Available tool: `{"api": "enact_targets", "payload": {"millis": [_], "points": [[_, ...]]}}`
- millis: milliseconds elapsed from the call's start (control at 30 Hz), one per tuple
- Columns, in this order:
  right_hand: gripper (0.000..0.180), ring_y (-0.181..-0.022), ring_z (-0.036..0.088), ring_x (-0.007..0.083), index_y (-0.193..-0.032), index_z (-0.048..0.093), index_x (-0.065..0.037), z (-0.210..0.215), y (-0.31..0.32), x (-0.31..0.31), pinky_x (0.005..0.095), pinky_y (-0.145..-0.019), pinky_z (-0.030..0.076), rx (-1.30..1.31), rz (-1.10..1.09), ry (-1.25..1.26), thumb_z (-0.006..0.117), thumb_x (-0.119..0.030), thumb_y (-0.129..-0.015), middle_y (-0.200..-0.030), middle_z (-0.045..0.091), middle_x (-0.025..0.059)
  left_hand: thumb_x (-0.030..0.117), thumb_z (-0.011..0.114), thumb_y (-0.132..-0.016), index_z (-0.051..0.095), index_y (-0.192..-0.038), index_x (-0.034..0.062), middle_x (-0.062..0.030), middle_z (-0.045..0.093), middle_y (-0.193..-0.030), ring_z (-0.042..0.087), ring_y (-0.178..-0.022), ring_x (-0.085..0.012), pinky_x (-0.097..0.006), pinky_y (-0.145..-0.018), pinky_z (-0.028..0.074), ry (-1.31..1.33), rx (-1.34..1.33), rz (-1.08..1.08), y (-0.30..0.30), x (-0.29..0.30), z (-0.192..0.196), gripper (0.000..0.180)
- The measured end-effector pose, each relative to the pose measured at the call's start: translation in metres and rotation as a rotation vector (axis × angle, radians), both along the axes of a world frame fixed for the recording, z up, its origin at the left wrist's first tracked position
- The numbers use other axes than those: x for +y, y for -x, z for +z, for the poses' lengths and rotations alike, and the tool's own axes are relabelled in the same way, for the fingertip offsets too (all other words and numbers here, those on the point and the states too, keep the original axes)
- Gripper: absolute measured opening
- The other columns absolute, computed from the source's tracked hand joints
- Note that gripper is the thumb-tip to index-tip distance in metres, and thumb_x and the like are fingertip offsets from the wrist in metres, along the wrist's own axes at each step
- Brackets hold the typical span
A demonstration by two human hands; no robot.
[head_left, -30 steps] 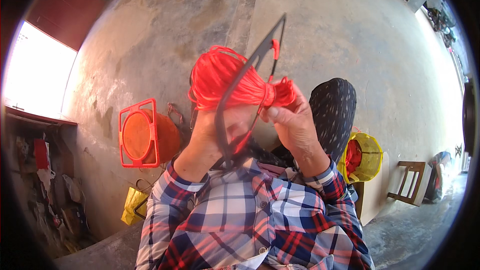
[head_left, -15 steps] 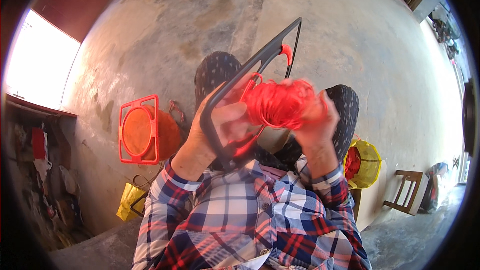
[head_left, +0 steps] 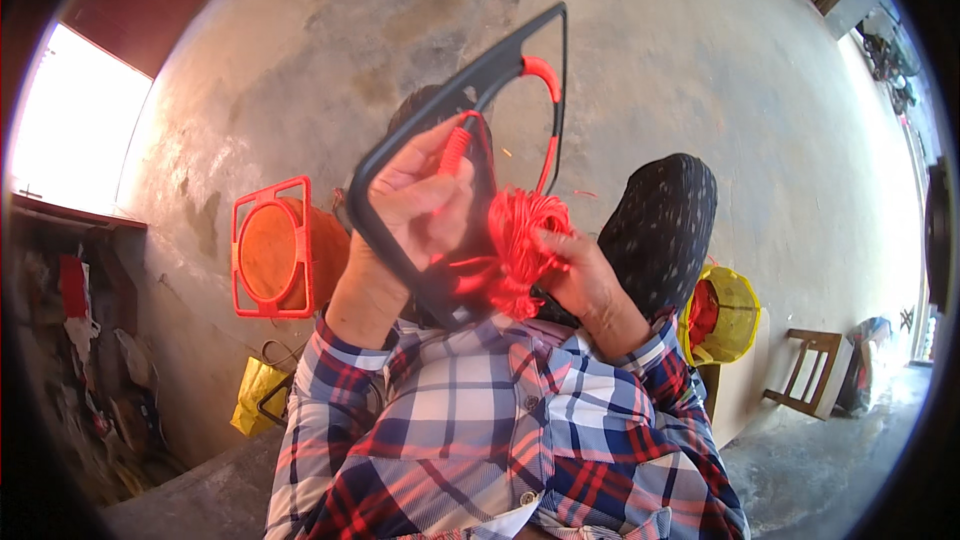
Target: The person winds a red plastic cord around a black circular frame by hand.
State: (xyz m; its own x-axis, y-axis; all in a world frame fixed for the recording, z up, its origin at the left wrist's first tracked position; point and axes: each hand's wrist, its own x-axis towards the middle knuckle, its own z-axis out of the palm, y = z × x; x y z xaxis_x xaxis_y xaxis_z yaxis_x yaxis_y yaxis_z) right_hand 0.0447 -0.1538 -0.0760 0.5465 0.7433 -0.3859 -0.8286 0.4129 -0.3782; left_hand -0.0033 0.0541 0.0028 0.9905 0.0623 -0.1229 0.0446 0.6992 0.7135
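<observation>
My left hand (head_left: 415, 205) grips a black triangular plastic frame (head_left: 480, 80) with red line wound on its bars. My right hand (head_left: 578, 275) is closed on a bundle of bright red cord (head_left: 522, 235) pressed against the lower part of the frame. Both hands are raised in front of my chest, above my plaid shirt sleeves (head_left: 480, 430). My knees in dark dotted trousers (head_left: 665, 225) show behind the hands.
An orange reel in a red square frame (head_left: 272, 248) lies on the grey concrete floor (head_left: 700, 60) at left. A yellow bag (head_left: 255, 392) lies below it. A yellow reel with red cord (head_left: 722, 315) and a wooden stool (head_left: 812, 365) stand at right.
The frame has tilted and swung left in my left hand. The red bundle has dropped lower and shrunk tighter under my right hand.
</observation>
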Motion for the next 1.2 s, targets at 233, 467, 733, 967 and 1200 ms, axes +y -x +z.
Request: {"api": "enact_targets", "payload": {"millis": [233,467,733,967,1200], "points": [[0.061,-0.095,0.064,0.0240,-0.138,0.034,0.001,-0.060,0.002,-0.009,0.0353,-0.086,0.050,-0.630,0.111,0.649,0.065,-0.020,-0.090,-0.110,0.064,0.0138,0.003,0.058,-0.084,0.050,-0.136,0.0087,-0.0076,0.056,-0.089,0.042,-0.052,-0.0099,-0.021,-0.041,0.029,0.093,-0.089,-0.022,0.002,0.019,-0.010,0.053],[0.061,-0.096,0.065,0.0281,-0.134,0.036,0.001,-0.047,0.008,-0.010,0.0375,-0.084,0.049,-0.909,0.207,0.797,0.068,-0.017,-0.084,-0.103,0.064,0.0206,0.006,0.056,-0.087,0.042,-0.140,0.0042,-0.0092,0.053,-0.092,0.037,-0.051,-0.0087,-0.021,-0.040,0.025,0.089,-0.152,0.017,0.009,0.039,-0.019,0.055],[0.075,-0.096,0.064,0.0324,-0.143,0.034,-0.014,-0.020,0.014,-0.024,0.0386,-0.081,0.052,-1.344,0.235,0.584,0.060,0.001,-0.074,-0.108,0.061,0.0184,0.012,0.057,-0.092,0.043,-0.113,-0.0001,-0.0043,0.040,-0.074,0.027,-0.048,-0.0071,-0.021,-0.040,0.023,0.161,-0.115,0.051,0.018,0.071,-0.038,0.027],[0.066,-0.091,0.061,0.0267,-0.139,0.042,-0.026,-0.027,0.013,-0.013,0.0384,-0.073,0.053,-2.184,0.322,0.843,0.060,-0.008,-0.078,-0.098,0.054,0.0106,0.005,0.056,-0.089,0.045,-0.113,-0.0044,-0.0094,0.045,-0.092,0.037,-0.058,-0.0086,-0.022,-0.041,0.027,0.445,-0.177,-0.005,0.022,0.108,-0.088,0.028],[0.056,-0.093,0.059,0.0282,-0.128,0.053,-0.022,-0.025,0.006,-0.009,0.0381,-0.076,0.051,-2.111,0.341,0.921,0.066,-0.011,-0.075,-0.098,0.054,0.0109,0.008,0.058,-0.090,0.043,-0.100,-0.0041,-0.0079,0.042,-0.086,0.035,-0.055,-0.0084,-0.023,-0.041,0.027,0.442,-0.214,-0.021,0.021,0.108,-0.089,0.022]]}}
